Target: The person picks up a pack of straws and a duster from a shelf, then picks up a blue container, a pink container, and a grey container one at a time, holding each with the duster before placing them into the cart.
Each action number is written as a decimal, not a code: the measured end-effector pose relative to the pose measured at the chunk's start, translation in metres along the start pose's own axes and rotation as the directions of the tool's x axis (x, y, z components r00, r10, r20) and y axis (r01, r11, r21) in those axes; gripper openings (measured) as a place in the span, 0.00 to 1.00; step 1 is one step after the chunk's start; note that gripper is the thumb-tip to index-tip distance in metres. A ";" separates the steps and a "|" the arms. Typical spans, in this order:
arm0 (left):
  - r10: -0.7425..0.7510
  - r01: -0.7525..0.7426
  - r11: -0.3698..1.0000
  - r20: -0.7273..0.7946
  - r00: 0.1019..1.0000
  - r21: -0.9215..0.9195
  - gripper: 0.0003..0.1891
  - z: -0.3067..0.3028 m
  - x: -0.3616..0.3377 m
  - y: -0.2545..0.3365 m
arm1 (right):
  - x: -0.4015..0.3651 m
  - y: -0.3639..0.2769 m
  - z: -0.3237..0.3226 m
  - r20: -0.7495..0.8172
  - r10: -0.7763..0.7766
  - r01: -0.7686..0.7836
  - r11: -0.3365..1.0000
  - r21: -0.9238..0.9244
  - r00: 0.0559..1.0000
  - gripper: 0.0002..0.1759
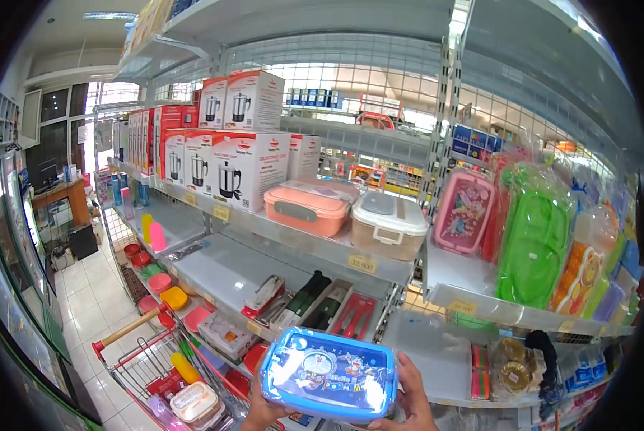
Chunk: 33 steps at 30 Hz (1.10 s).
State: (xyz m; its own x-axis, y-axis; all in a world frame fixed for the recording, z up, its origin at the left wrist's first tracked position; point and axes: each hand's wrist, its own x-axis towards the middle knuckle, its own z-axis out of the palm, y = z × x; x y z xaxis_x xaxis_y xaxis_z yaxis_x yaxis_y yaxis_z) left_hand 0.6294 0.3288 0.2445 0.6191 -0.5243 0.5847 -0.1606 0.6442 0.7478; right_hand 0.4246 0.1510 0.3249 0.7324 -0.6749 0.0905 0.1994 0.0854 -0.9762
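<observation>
A blue lunch box (329, 373) with cartoon pictures on its shiny wrapped lid is held between my two hands, low in the view. My left hand (263, 404) grips its left end, mostly hidden beneath it. My right hand (410, 399) holds the right end, thumb along the side. Beyond it on the shelf are a salmon-pink lunch box (308, 208) and a beige one with a white lid (389, 224). A pink cartoon box (465, 210) stands upright to the right.
A shopping cart (132, 355) holding several items stands at the lower left. Boxed electric cups (229, 169) fill the upper shelf. Green divided trays (530, 244) stand at the right. Cutlery packs (354, 316) lie on a lower shelf. A tiled floor (85, 316) runs along the left.
</observation>
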 end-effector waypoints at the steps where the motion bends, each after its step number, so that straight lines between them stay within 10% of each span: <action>1: -0.036 0.033 0.998 -0.054 0.998 -0.062 0.63 -0.001 0.003 0.003 | -0.007 -0.018 0.011 0.189 -0.256 0.306 0.897 -0.320 0.948 0.47; 2: -0.038 0.035 0.998 -0.059 0.998 -0.057 0.63 -0.003 0.010 0.010 | -0.011 -0.035 0.022 0.434 -0.405 0.592 0.612 -0.525 0.805 0.43; 4: 0.134 -0.135 0.990 0.036 0.990 0.032 0.63 -0.003 0.037 0.034 | -0.009 -0.065 0.041 0.391 -0.434 0.581 0.670 -0.462 0.812 0.39; 6: 0.194 -0.197 0.966 0.035 0.980 0.169 0.60 0.005 0.067 0.075 | -0.003 -0.106 0.051 0.552 -0.522 0.730 0.228 -0.645 0.651 0.62; 12: 0.365 -0.391 0.873 0.141 0.920 0.291 0.48 0.013 0.190 0.154 | 0.055 -0.213 0.089 0.497 -0.722 0.819 0.167 -0.549 0.481 0.44; 14: 0.450 -0.484 0.821 0.180 0.875 0.302 0.41 0.024 0.228 0.175 | 0.077 -0.234 0.102 0.355 -0.707 0.769 0.425 -0.478 0.611 0.44; 18: 0.390 -0.431 0.873 0.206 0.898 0.227 0.33 0.011 0.269 0.188 | 0.108 -0.277 0.092 0.325 -0.745 0.789 0.422 -0.446 0.582 0.41; 24: 0.393 -0.497 0.420 0.341 0.854 0.759 0.18 -0.034 0.267 0.183 | 0.056 -0.334 0.044 0.344 -0.877 0.636 -0.060 -0.769 0.334 0.38; 30: 0.387 -0.458 0.215 0.356 0.851 0.862 0.16 -0.080 0.262 0.205 | -0.020 -0.365 -0.004 0.324 -0.930 0.484 -0.206 -0.850 0.174 0.41; 33: 0.464 -0.398 0.161 0.287 0.838 0.903 0.15 -0.110 0.264 0.232 | -0.092 -0.390 -0.027 0.390 -0.835 0.171 -0.351 -0.921 0.389 0.45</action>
State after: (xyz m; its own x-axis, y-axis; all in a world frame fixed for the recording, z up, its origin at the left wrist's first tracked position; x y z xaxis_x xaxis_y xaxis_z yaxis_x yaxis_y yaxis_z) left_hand 0.8397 0.4012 0.5381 0.2238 -0.3004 0.9272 -0.9667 -0.1899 0.1718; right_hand 0.2615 0.1600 0.6921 0.3721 -0.0476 0.9270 -0.5443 -0.8201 0.1764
